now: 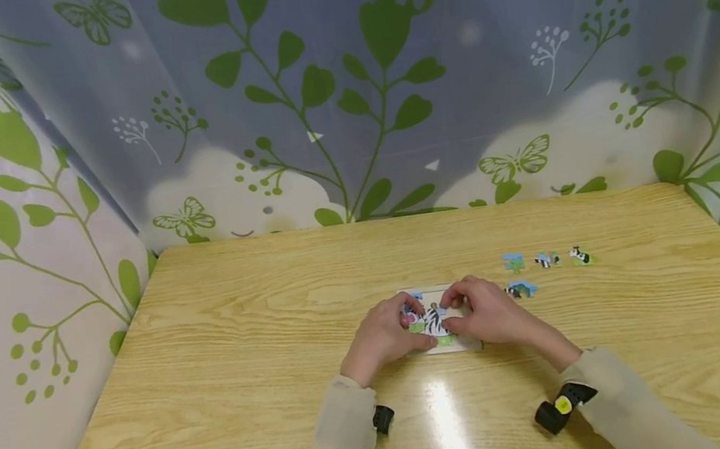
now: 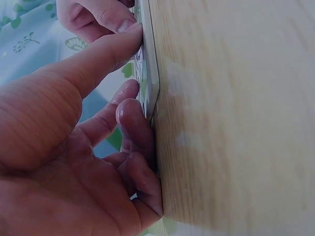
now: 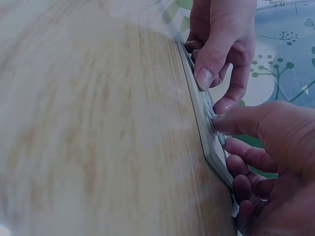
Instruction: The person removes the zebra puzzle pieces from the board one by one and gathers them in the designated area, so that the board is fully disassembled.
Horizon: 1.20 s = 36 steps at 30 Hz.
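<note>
Nearest, the board (image 1: 465,345) lies flat on the desk (image 1: 241,322), whose support leaves both hands free. The left hand (image 1: 381,335) grips the zebra puzzle (image 1: 433,321) on that board, fingers spanning its left part, seemingly to steady it. The right hand (image 1: 496,314) pinches its right edge, fingers narrow, as if for fine control. Farther right, loose pieces (image 1: 580,257) lie apart, each easily picked out.

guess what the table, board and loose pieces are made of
Table: wood or laminate, glossy; grain and a bright reflection show. Board: perhaps wood or thick card, matte-looking; its edge is plain, pale. Loose pieces: likely printed card or thin wood, finish unclear; coloured pictures, jigsaw outlines.
</note>
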Each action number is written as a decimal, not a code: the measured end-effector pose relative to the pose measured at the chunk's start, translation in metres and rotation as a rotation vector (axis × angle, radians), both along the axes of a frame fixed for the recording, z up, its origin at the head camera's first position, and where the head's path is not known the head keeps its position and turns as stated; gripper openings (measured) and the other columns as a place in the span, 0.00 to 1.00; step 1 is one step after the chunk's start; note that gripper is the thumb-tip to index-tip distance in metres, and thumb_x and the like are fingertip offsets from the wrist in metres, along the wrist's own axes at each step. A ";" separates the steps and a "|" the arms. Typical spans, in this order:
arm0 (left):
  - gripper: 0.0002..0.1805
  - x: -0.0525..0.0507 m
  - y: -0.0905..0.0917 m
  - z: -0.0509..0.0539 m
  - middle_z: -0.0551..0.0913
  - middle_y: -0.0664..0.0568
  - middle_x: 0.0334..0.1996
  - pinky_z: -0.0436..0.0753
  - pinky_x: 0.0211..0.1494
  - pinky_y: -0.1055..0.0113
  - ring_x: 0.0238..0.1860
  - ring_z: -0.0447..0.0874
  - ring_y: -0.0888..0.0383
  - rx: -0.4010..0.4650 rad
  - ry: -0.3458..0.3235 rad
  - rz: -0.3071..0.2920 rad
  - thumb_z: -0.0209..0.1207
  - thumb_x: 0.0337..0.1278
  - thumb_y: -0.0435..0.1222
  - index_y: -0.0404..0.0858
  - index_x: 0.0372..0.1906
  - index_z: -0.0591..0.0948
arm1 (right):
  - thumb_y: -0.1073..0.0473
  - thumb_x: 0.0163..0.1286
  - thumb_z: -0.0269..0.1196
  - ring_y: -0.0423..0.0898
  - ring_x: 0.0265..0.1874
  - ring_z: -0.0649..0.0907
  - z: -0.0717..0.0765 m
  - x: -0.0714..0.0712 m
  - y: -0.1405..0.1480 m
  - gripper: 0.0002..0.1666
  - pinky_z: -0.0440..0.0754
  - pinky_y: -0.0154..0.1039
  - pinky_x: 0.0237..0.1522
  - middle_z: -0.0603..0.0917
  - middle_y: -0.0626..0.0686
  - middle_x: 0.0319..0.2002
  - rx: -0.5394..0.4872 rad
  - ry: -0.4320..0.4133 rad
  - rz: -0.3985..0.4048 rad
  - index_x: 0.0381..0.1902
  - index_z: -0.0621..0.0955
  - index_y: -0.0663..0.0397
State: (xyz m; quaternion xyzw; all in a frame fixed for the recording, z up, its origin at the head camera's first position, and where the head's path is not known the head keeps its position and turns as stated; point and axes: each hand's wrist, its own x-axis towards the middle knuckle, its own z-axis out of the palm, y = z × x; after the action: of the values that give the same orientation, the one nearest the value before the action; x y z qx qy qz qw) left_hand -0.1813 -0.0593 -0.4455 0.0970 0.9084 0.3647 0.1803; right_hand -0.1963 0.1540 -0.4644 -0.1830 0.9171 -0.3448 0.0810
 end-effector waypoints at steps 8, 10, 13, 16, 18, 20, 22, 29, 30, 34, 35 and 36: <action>0.20 0.001 -0.001 0.000 0.77 0.53 0.37 0.72 0.39 0.62 0.37 0.74 0.55 0.010 -0.007 0.013 0.75 0.53 0.43 0.48 0.49 0.80 | 0.56 0.65 0.72 0.45 0.36 0.75 0.001 0.001 -0.002 0.11 0.72 0.40 0.39 0.80 0.53 0.40 -0.006 -0.020 -0.015 0.42 0.84 0.53; 0.20 0.001 -0.001 0.000 0.77 0.53 0.37 0.72 0.40 0.61 0.38 0.74 0.55 0.011 -0.008 0.015 0.75 0.53 0.43 0.48 0.49 0.80 | 0.56 0.65 0.72 0.45 0.36 0.75 0.001 0.002 -0.002 0.11 0.72 0.40 0.39 0.80 0.53 0.40 -0.005 -0.023 -0.016 0.42 0.84 0.53; 0.20 0.001 0.000 0.001 0.78 0.53 0.37 0.72 0.40 0.61 0.38 0.74 0.55 0.009 -0.008 0.018 0.76 0.53 0.43 0.48 0.49 0.80 | 0.56 0.65 0.72 0.45 0.36 0.75 0.001 0.001 -0.003 0.11 0.72 0.40 0.39 0.80 0.53 0.40 -0.001 -0.025 -0.013 0.42 0.84 0.54; 0.20 0.001 0.000 0.001 0.78 0.53 0.38 0.72 0.41 0.61 0.38 0.74 0.55 0.006 -0.007 0.019 0.76 0.53 0.43 0.48 0.49 0.80 | 0.56 0.65 0.72 0.45 0.36 0.75 0.001 0.000 -0.003 0.12 0.73 0.39 0.39 0.80 0.53 0.40 0.002 -0.026 -0.005 0.42 0.84 0.54; 0.20 0.000 0.000 0.001 0.78 0.53 0.38 0.73 0.41 0.61 0.38 0.74 0.55 0.003 -0.005 0.020 0.76 0.53 0.43 0.48 0.49 0.80 | 0.56 0.64 0.72 0.45 0.36 0.75 0.000 0.000 -0.003 0.12 0.73 0.39 0.39 0.80 0.53 0.40 0.001 -0.027 -0.001 0.42 0.83 0.54; 0.21 0.000 0.000 0.001 0.78 0.53 0.38 0.73 0.41 0.61 0.38 0.74 0.55 0.002 -0.003 0.021 0.76 0.52 0.43 0.48 0.49 0.80 | 0.57 0.64 0.72 0.44 0.36 0.75 0.000 0.000 -0.003 0.12 0.73 0.39 0.38 0.80 0.53 0.39 0.000 -0.027 -0.001 0.42 0.83 0.55; 0.21 0.000 0.000 0.001 0.78 0.53 0.37 0.72 0.40 0.61 0.37 0.74 0.55 0.001 -0.001 0.021 0.76 0.52 0.44 0.48 0.49 0.80 | 0.57 0.64 0.72 0.44 0.35 0.74 0.000 0.000 -0.004 0.12 0.72 0.38 0.38 0.79 0.53 0.39 -0.003 -0.027 -0.004 0.42 0.83 0.55; 0.20 0.000 0.001 0.002 0.77 0.53 0.37 0.71 0.39 0.61 0.37 0.73 0.55 -0.012 0.005 0.015 0.75 0.53 0.44 0.48 0.48 0.80 | 0.56 0.64 0.72 0.44 0.36 0.75 0.000 0.000 -0.003 0.12 0.72 0.38 0.38 0.80 0.53 0.39 -0.008 -0.018 -0.001 0.42 0.83 0.54; 0.19 0.000 0.001 0.001 0.77 0.53 0.36 0.71 0.39 0.61 0.37 0.73 0.55 -0.013 0.005 0.011 0.75 0.53 0.44 0.48 0.47 0.80 | 0.56 0.64 0.72 0.44 0.36 0.75 0.000 0.000 -0.003 0.12 0.72 0.38 0.38 0.80 0.53 0.39 -0.008 -0.018 -0.001 0.42 0.83 0.54; 0.17 0.000 0.001 0.000 0.76 0.53 0.35 0.70 0.39 0.62 0.36 0.72 0.55 -0.010 0.009 -0.002 0.75 0.53 0.44 0.48 0.43 0.81 | 0.56 0.63 0.72 0.44 0.36 0.75 0.000 0.001 -0.003 0.13 0.72 0.38 0.38 0.80 0.53 0.40 -0.005 -0.020 -0.010 0.42 0.83 0.54; 0.16 0.000 0.001 0.000 0.76 0.53 0.35 0.70 0.38 0.62 0.36 0.72 0.55 -0.007 0.011 -0.002 0.75 0.53 0.43 0.48 0.43 0.81 | 0.56 0.63 0.72 0.44 0.36 0.75 0.000 0.001 -0.003 0.13 0.72 0.38 0.38 0.80 0.53 0.40 -0.006 -0.022 -0.012 0.42 0.83 0.54; 0.16 0.000 0.002 0.000 0.77 0.53 0.35 0.70 0.38 0.62 0.36 0.72 0.55 -0.005 0.013 -0.002 0.76 0.53 0.43 0.48 0.42 0.81 | 0.56 0.63 0.72 0.44 0.36 0.75 0.000 0.001 -0.003 0.13 0.72 0.38 0.38 0.80 0.53 0.40 -0.006 -0.023 -0.014 0.42 0.83 0.54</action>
State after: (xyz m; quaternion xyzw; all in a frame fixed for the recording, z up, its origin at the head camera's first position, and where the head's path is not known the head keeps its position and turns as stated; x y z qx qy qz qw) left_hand -0.1812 -0.0577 -0.4451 0.0996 0.9104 0.3614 0.1752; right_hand -0.1953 0.1512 -0.4642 -0.1726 0.9163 -0.3503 0.0887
